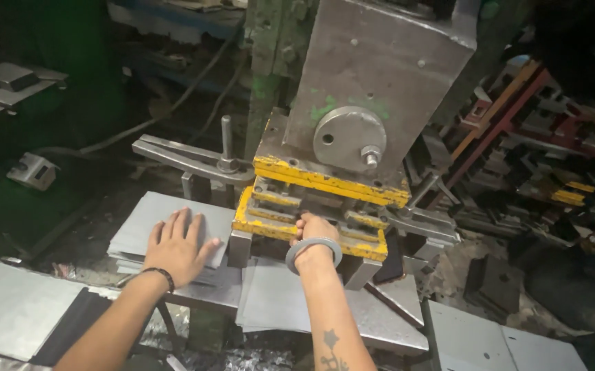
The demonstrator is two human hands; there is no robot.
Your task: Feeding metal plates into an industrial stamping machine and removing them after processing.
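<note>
Dim, cluttered metal workshop, grey press (373, 82) with yellow-edged die (311, 213) in front of me, my left hand (175, 249) spread flat and released on a stack of grey metal sheets (139, 230) beside the die, my right hand (316, 230) reaching into the die gap, fingers hidden, grip I cannot tell, steel bangle (313, 251) on that wrist.

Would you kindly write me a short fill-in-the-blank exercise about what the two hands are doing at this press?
1. The left hand lies flat on a stack of grey metal ____.
2. The right hand reaches into the die, whose edges are painted ____.
3. A metal bangle circles the ____ wrist.

Missing words: sheets; yellow; right
</note>
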